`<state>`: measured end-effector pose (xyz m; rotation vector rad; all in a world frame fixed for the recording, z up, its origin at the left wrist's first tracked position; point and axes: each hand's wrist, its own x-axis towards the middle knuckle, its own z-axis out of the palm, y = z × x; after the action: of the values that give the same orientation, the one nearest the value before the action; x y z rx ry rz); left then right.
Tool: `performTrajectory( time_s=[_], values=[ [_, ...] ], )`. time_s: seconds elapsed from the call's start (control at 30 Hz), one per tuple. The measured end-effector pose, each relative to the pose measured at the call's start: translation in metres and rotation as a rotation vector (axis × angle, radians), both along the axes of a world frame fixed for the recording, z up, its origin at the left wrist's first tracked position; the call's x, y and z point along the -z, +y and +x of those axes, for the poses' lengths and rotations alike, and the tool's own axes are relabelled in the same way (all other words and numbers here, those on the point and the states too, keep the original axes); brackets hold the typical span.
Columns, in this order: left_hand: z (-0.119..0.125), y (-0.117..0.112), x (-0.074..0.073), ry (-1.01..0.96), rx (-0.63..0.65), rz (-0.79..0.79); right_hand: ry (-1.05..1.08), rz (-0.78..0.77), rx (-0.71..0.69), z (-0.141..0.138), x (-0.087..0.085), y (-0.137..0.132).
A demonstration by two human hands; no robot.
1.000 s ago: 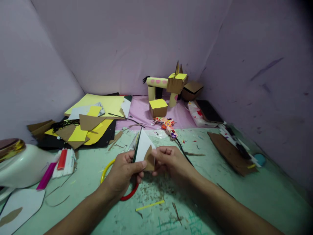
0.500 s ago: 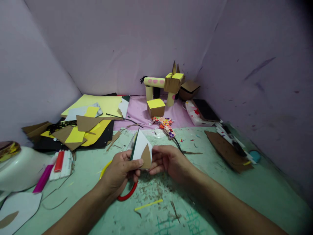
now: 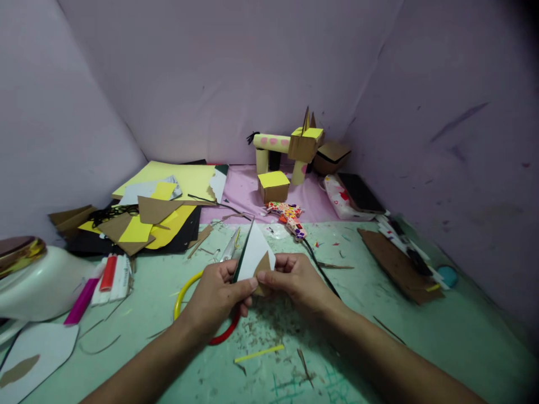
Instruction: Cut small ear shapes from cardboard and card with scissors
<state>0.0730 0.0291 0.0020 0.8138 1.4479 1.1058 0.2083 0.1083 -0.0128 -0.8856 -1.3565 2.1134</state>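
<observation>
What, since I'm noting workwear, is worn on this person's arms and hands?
Nothing that shows: the left hand and right hand have no gloves, rings or watch, and the visible forearms no sleeves. Some fingers are partly hidden.

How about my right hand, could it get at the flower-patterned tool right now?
Probably yes: the flower-patterned tool lies just beyond your right hand, nothing visible standing between. That hand pinches the white-and-brown piece, so it likely must let go first.
</observation>
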Motion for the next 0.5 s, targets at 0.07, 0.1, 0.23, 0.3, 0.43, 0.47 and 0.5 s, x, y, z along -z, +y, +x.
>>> performTrajectory(
  time_s=[0.07,0.1,0.23,0.3,0.43,0.47,0.5],
  values=[
    [-0.006,-0.003,-0.010,0.169,0.053,0.032,0.003,0.017,0.083,0.002,0.000,0.006],
    [-0.009,-0.006,-0.015,0.294,0.084,0.045,0.007,0.018,0.131,0.004,0.000,0.010],
    [-0.023,-0.026,-0.021,0.948,0.319,-0.031,0.027,0.036,0.291,0.010,-0.004,0.025],
    [-0.025,-0.034,-0.014,1.137,0.370,-0.052,0.045,0.057,0.332,0.012,-0.006,0.030],
    [-0.020,-0.041,0.001,1.288,0.329,-0.062,0.082,0.074,0.367,0.014,-0.008,0.034],
    [-0.019,-0.040,0.001,1.317,0.311,-0.095,0.086,0.075,0.372,0.014,-0.007,0.035],
    [-0.018,-0.039,0.001,1.339,0.304,-0.134,0.088,0.076,0.377,0.015,-0.007,0.035]
  ],
)
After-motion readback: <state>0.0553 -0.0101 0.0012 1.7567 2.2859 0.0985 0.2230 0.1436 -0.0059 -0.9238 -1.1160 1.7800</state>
